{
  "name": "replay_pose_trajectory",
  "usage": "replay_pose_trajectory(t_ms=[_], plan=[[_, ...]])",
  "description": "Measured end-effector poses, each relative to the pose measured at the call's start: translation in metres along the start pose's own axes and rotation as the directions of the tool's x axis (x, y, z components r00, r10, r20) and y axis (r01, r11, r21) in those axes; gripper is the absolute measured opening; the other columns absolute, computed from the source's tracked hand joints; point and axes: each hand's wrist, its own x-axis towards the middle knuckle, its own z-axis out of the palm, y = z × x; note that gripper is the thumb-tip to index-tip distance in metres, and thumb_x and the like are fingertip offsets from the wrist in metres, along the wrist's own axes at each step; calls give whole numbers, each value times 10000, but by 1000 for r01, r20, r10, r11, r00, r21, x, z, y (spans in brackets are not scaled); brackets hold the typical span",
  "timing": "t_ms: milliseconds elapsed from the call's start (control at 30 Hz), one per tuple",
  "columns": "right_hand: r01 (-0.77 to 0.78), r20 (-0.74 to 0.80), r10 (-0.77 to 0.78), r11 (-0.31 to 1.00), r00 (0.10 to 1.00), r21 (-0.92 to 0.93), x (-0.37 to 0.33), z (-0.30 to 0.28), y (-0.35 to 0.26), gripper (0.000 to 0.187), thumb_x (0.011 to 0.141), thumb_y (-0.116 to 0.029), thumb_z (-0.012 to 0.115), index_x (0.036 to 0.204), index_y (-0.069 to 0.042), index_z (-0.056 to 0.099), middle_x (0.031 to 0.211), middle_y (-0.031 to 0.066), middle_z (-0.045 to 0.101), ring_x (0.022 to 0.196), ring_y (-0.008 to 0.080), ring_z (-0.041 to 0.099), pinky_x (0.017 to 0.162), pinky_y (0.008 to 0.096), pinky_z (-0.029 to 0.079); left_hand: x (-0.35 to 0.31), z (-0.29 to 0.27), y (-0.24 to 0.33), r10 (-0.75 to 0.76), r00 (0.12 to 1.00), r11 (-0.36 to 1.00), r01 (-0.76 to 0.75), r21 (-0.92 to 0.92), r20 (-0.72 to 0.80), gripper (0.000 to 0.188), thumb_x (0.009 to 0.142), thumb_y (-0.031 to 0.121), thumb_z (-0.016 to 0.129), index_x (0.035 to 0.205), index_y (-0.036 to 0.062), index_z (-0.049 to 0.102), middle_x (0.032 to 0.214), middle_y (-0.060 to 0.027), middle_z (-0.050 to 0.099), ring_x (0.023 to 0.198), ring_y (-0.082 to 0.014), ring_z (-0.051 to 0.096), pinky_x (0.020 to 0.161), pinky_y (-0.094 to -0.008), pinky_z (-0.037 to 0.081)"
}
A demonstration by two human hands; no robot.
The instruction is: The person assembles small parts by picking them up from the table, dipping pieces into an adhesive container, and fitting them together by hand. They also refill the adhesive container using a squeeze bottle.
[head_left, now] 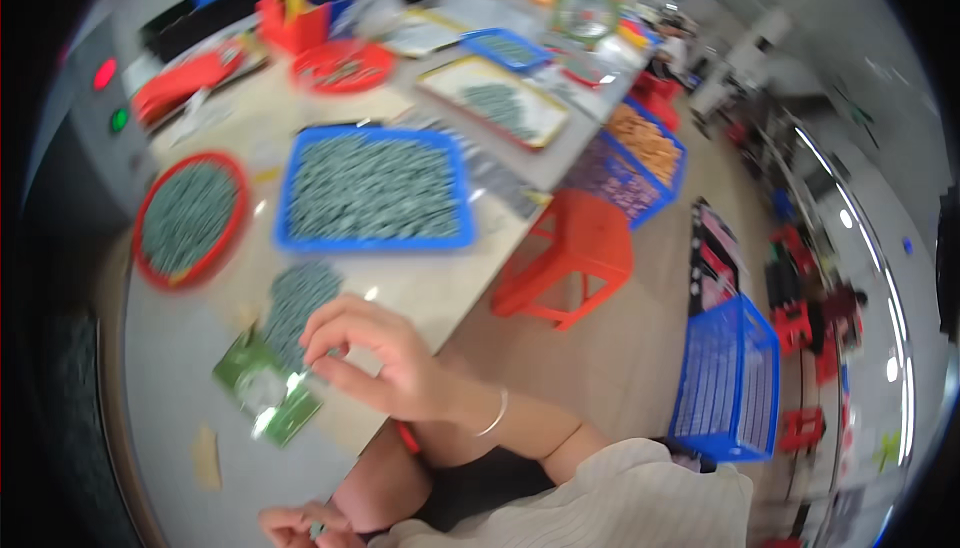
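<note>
Hanging above the table [180,388], the right hand [388,360] bends its thumb and forefinger so the tips nearly meet; blur means I cannot tell whether they pinch anything. Just beyond those fingertips lies a loose pile of green pieces [303,293], and to their left, near, a green packet [250,373]. Farther beyond the fingers sits a blue tray [375,245] full of similar pieces, with a round red tray [139,238] beyond and to the left. Below, the left hand [300,526] holds a small green piece [317,529] between narrowed fingers.
</note>
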Motion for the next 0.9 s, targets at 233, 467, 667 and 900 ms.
replay_pose_trajectory(t_ms=[233, 467, 667, 900], plan=[[-81, -138, 97, 990, 986, 117, -39, -35, -6, 63, 822, -7, 534, 878, -1, 563, 954, 81, 535, 805, 123, 500, 697, 241, 395, -11, 15, -12, 67, 977, 993, -46, -108, 203, 226, 845, 188, 601, 793, 33, 445, 581, 14, 322, 518, -75, 296, 507, -199, 258], [-103, -141, 189, 879, 972, 465, -58, -40, -13, 78, 851, -13, 503, 907, 9, 553, 1011, 89, 500, 906, 121, 466, 767, 252, 375, -20, 35, -8, 50, 980, 994, -29, -108, 192, 216, 856, 198, 585, 828, 22, 465, 611, 6, 355, 506, -58, 295, 479, -180, 246], [-87, -172, 227, 808, 959, 583, -78, -68, -17, 89, 852, -3, 495, 931, 2, 538, 1020, 80, 482, 940, 124, 455, 811, 257, 365, -26, 45, -22, 22, 960, 999, -13, -36, 279, 197, 869, 194, 563, 837, 18, 481, 600, 0, 374, 478, -57, 276, 458, -180, 238], [-52, -268, 252, 811, 930, 582, -100, -105, -11, 79, 863, -13, 482, 918, 3, 535, 1014, 75, 489, 941, 128, 455, 835, 259, 360, -34, 78, -46, 94, 921, 995, -97, -11, 378, 199, 855, 191, 581, 911, 10, 523, 582, -12, 389, 461, -57, 286, 422, -175, 216]])
